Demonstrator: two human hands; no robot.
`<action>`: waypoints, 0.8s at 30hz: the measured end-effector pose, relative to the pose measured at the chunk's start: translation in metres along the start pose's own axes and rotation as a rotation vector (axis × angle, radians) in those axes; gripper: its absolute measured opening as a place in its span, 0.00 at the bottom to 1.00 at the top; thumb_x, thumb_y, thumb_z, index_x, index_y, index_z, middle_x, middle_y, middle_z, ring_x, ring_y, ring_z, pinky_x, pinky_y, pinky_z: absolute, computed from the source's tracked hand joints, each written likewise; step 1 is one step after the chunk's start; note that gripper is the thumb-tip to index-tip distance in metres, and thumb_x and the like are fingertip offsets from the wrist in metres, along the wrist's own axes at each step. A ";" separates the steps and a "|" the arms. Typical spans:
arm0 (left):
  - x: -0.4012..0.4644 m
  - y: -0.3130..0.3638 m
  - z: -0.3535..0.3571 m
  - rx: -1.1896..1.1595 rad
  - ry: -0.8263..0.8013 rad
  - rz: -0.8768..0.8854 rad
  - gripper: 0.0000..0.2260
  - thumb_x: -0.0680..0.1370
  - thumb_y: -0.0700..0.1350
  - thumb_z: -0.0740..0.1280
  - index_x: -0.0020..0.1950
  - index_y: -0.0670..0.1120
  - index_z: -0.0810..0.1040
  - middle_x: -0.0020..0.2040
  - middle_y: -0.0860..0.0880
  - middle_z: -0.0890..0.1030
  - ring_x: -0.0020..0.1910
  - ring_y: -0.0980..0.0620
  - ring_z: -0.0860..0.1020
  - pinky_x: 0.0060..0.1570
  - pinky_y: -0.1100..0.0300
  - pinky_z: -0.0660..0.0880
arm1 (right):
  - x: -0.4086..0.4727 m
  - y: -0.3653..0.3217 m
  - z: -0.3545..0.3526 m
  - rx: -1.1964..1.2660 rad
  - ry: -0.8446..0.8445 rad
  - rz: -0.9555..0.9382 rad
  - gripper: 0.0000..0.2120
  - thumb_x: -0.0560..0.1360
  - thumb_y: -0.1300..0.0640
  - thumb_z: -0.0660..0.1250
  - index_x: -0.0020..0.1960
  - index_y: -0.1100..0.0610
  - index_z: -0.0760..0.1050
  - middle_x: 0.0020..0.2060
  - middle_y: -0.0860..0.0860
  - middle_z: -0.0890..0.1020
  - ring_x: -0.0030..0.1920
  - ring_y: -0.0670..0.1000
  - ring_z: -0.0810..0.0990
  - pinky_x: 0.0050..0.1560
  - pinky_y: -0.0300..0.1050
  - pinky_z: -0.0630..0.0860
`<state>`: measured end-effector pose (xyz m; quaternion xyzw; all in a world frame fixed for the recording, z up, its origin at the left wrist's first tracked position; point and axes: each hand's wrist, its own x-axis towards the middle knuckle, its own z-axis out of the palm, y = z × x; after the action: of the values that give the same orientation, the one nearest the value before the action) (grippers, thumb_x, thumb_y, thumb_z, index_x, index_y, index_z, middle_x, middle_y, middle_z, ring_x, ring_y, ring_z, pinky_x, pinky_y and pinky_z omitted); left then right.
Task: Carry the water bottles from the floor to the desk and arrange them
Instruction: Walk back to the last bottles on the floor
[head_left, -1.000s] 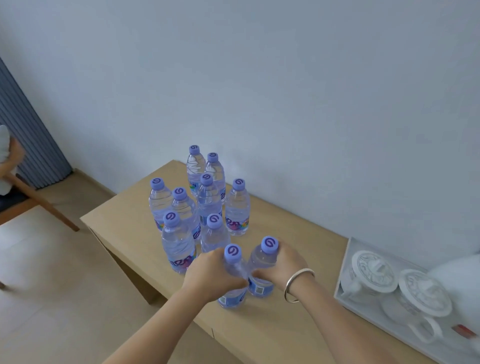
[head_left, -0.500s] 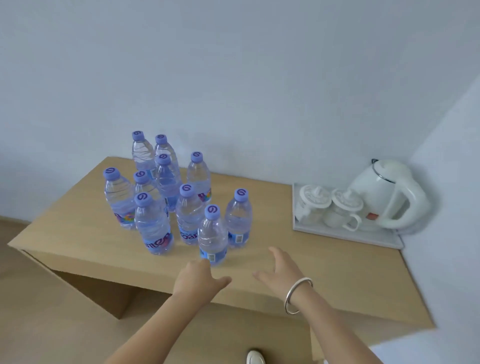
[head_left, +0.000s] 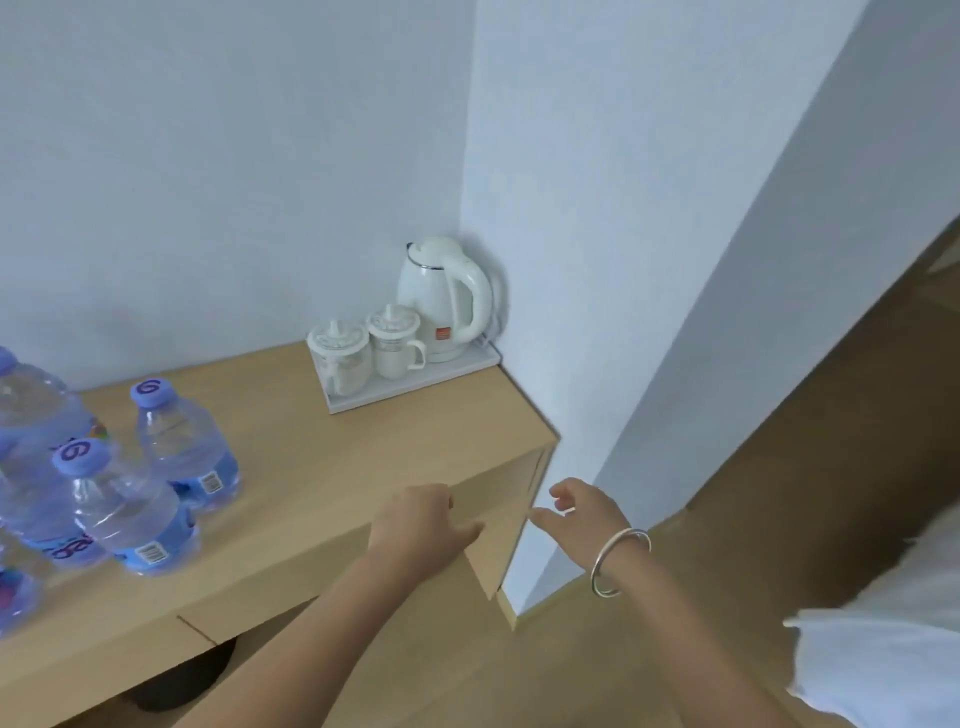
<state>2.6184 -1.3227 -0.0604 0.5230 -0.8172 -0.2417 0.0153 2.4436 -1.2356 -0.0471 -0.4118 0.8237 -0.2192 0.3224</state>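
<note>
Both hands are hanging in the air in front of the tabletop (head_left: 332, 467), holding nothing. The left hand (head_left: 421, 525) is hovering over the front edge with its fingers loosely curled and relaxed, and the right hand (head_left: 584, 512) is floating just past the tabletop's right end, fingers spread and slightly bent, a silver bangle (head_left: 618, 561) sitting on its wrist. The water bottles (head_left: 119, 509) are standing upright in a tight cluster at the left of the tabletop (purple caps, clear bodies, blue labels), well apart from either hand, and the edge of the view is cutting some of them off. At the far right corner, against the wall, a white tray (head_left: 415, 387) is carrying a white kettle (head_left: 441, 301) and two lidded cups (head_left: 363, 351) standing side by side
</note>
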 end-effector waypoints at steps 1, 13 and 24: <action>0.003 0.018 0.004 0.009 -0.009 0.041 0.24 0.73 0.62 0.64 0.61 0.47 0.75 0.54 0.50 0.80 0.53 0.49 0.77 0.43 0.59 0.69 | -0.003 0.013 -0.014 0.030 0.040 0.028 0.23 0.72 0.46 0.66 0.64 0.54 0.69 0.54 0.47 0.73 0.52 0.47 0.73 0.53 0.40 0.70; 0.029 0.271 0.073 0.100 -0.082 0.472 0.22 0.75 0.60 0.63 0.64 0.50 0.72 0.56 0.53 0.79 0.53 0.52 0.78 0.48 0.60 0.72 | -0.049 0.183 -0.174 0.222 0.398 0.198 0.20 0.74 0.50 0.66 0.64 0.54 0.70 0.56 0.49 0.76 0.50 0.45 0.72 0.49 0.37 0.67; 0.051 0.461 0.147 0.165 -0.130 0.684 0.20 0.74 0.60 0.63 0.61 0.51 0.74 0.56 0.54 0.79 0.53 0.53 0.77 0.52 0.60 0.72 | -0.058 0.326 -0.309 0.005 0.458 0.359 0.22 0.74 0.47 0.63 0.64 0.55 0.69 0.57 0.51 0.76 0.53 0.51 0.75 0.50 0.41 0.70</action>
<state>2.1635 -1.1559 -0.0119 0.2025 -0.9609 -0.1886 0.0011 2.0748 -0.9743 -0.0162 -0.1984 0.9341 -0.2480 0.1628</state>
